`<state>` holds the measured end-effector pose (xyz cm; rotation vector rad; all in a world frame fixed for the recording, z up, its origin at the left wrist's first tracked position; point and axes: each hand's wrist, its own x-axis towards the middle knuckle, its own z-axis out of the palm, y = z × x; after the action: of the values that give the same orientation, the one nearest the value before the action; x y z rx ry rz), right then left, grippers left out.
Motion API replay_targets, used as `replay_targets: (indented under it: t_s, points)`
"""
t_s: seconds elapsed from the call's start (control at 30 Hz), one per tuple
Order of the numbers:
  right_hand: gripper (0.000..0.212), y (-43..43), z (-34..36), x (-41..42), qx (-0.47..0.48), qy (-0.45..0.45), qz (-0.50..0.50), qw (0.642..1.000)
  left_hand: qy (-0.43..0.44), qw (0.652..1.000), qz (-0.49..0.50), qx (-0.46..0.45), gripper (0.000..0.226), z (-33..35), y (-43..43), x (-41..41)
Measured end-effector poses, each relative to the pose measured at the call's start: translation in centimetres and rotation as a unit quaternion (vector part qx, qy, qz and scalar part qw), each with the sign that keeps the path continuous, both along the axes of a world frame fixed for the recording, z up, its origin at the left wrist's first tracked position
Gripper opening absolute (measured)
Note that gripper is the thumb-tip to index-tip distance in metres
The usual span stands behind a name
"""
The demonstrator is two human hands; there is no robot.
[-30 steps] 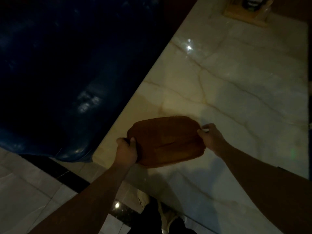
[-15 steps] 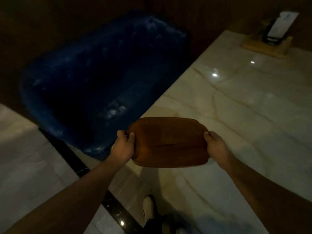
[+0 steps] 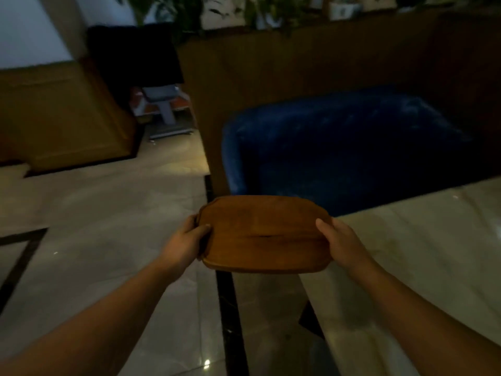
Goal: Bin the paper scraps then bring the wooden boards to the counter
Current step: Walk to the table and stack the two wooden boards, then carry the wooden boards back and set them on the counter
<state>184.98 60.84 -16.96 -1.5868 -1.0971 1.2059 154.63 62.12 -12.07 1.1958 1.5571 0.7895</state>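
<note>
Left hand and right hand grip the wooden board by its ends, fingers wrapped, off the marble table's left edge.

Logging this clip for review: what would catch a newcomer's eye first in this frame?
The wooden board, held level in mid-frame with the left hand and right hand gripping its two short ends. Just behind it sits a blue velvet chair, pushed up to the pale marble table that fills the lower right. Everything else is dim: glossy floor tiles on the left and a wooden partition at the back.
</note>
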Motion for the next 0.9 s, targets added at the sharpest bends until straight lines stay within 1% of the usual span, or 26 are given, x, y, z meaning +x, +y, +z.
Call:
replay_targets:
  t_s: [0.13,0.3,0.4,0.43,0.47,0.5,0.57,0.6,0.73,0.83,0.87,0.9]
  points:
    - [0.04,2.1,2.9,-8.5,0.02,-0.003,0.076,0.997,0.006,0.996,0.084,0.036,0.026,1.4,-3.0,-8.5]
    - [0.036,2.4,6.3,-22.7,0.043,-0.019,0.169,0.984,0.003,0.979,0.193,0.066,0.024,3.2,-9.2,-20.6]
    - [0.048,1.0,7.2,-32.7,0.039,-0.019,0.223,0.974,0.01,0.964,0.254,0.076,0.025,4.4,-14.1,-28.8]
    - [0.049,0.3,7.3,-35.6,0.031,-0.016,0.238,0.971,0.02,0.96,0.268,0.078,0.026,4.6,-15.5,-31.3]
    - [0.047,-0.5,7.5,-39.9,0.033,-0.013,0.26,0.965,0.034,0.955,0.283,0.079,0.026,5.1,-17.7,-34.8]
    - [0.042,-1.0,7.6,-41.9,0.032,-0.009,0.276,0.961,0.041,0.955,0.285,0.077,0.026,5.4,-18.7,-36.5]
    - [0.031,-2.3,8.0,-48.7,0.039,0.001,0.324,0.945,0.06,0.944,0.316,0.079,0.025,6.3,-22.0,-42.0]
    - [0.029,-3.1,8.3,-52.1,0.042,0.004,0.342,0.939,0.066,0.936,0.337,0.079,0.025,6.9,-23.8,-44.4]
    - [0.031,-6.1,9.1,-64.3,0.036,0.014,0.436,0.899,0.069,0.897,0.43,0.074,0.021,8.4,-30.1,-53.2]
    - [0.025,-7.6,9.2,-71.3,0.034,0.008,0.496,0.868,0.055,0.872,0.482,0.067,0.021,8.8,-33.7,-58.3]
    - [0.028,-7.9,9.0,-73.5,0.036,0.009,0.512,0.858,0.054,0.864,0.495,0.068,0.022,8.9,-34.7,-59.8]
    - [0.035,-8.3,8.7,-75.8,0.035,0.009,0.527,0.849,0.053,0.856,0.509,0.07,0.021,8.8,-35.6,-61.4]
